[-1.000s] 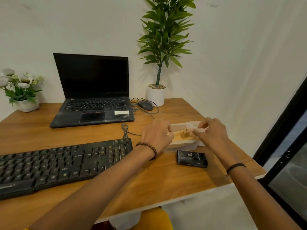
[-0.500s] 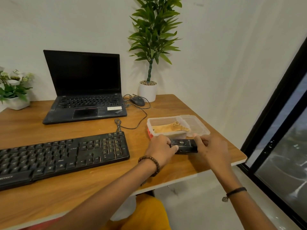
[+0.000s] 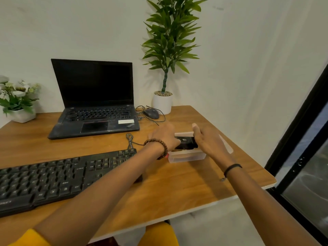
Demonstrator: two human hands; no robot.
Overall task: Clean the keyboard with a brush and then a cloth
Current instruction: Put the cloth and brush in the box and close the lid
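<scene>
- Keyboard, black plastic and full-size, lies at the lower left of the frame on the brown wooden worktop. Its right end is hidden under the left forearm.
- Left hand, with a beaded bracelet at the wrist, grips the left end of a small black rectangular object.
- Right hand holds the object's right end with the thumb raised; its fingers are hidden.
- The object is just above a clear plastic rectangular container, centre right.
- A coiled dark cable lies beyond the keyboard.
- Farther back stand an open black laptop, a dark mouse and a white-potted green plant.
- White flowers in a white pot stand at the left edge.
</scene>
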